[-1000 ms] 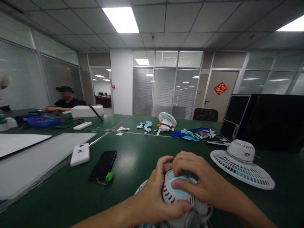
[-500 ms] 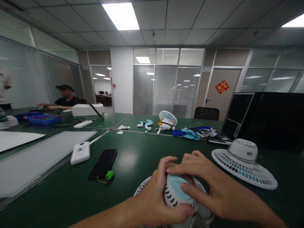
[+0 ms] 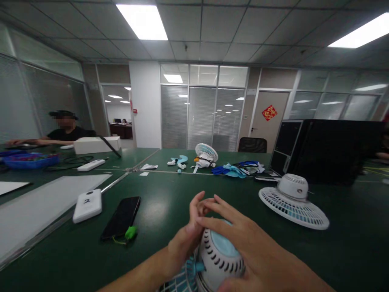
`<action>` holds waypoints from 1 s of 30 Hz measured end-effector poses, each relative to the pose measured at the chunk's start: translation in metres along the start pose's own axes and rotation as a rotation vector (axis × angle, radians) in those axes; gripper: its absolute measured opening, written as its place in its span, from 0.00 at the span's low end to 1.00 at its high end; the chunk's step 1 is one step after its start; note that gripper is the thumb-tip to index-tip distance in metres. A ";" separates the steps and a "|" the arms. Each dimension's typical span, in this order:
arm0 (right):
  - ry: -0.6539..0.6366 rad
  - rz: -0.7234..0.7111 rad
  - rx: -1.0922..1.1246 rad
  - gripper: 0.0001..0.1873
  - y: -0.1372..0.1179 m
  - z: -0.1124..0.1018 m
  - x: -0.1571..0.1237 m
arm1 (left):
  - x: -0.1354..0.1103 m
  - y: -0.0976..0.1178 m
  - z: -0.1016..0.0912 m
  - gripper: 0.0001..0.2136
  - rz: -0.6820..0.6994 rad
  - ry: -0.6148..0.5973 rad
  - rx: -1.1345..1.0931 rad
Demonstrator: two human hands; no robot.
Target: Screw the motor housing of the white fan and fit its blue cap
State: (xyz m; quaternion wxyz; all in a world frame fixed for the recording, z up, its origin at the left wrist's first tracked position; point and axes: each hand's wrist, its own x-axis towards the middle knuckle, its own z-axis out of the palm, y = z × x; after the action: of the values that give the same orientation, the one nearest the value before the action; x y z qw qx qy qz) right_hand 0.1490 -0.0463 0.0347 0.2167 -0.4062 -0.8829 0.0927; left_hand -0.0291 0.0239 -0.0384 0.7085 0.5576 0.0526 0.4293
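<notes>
A small white fan with a light-blue cap (image 3: 219, 254) on its motor housing is tilted up at the near edge of the green table (image 3: 170, 202), blue blades (image 3: 182, 278) showing below. My left hand (image 3: 185, 239) presses against the housing from the left, fingertips raised above it. My right hand (image 3: 246, 247) lies over the top and right side, fingers reaching left to meet the left fingertips. Both hands grip the fan between them.
A white fan grille with its hub (image 3: 293, 200) lies to the right. A black phone (image 3: 121, 219) and a white power bank (image 3: 88, 205) lie left. A black computer case (image 3: 325, 150), another fan (image 3: 205, 154), blue gloves (image 3: 231, 170) and a seated person (image 3: 63, 129) are further off.
The fan has tilted up so its blue blades show. My right hand slid over the housing's top and my left fingers lifted off the cap. The view turned right.
</notes>
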 end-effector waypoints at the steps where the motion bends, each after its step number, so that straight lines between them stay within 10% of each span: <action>1: -0.016 0.004 0.035 0.44 0.002 0.001 -0.002 | 0.001 -0.006 -0.004 0.40 -0.039 0.088 -0.098; 8: 0.156 -0.021 0.131 0.29 0.005 0.012 0.002 | 0.015 -0.040 -0.025 0.34 -0.119 0.110 -0.052; 16: 0.201 -0.017 0.069 0.25 0.009 0.005 -0.019 | -0.006 -0.005 -0.010 0.27 -0.057 -0.196 0.733; 30: 0.321 0.518 -0.424 0.23 0.090 -0.058 -0.178 | -0.006 -0.030 -0.018 0.28 -0.144 -0.320 1.217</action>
State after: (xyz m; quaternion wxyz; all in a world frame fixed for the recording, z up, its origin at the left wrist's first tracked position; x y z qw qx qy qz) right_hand 0.3397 -0.1230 0.0010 0.2326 -0.6616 -0.7051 -0.1053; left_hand -0.0268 0.0330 -0.0726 0.2907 0.9130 0.2183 0.1850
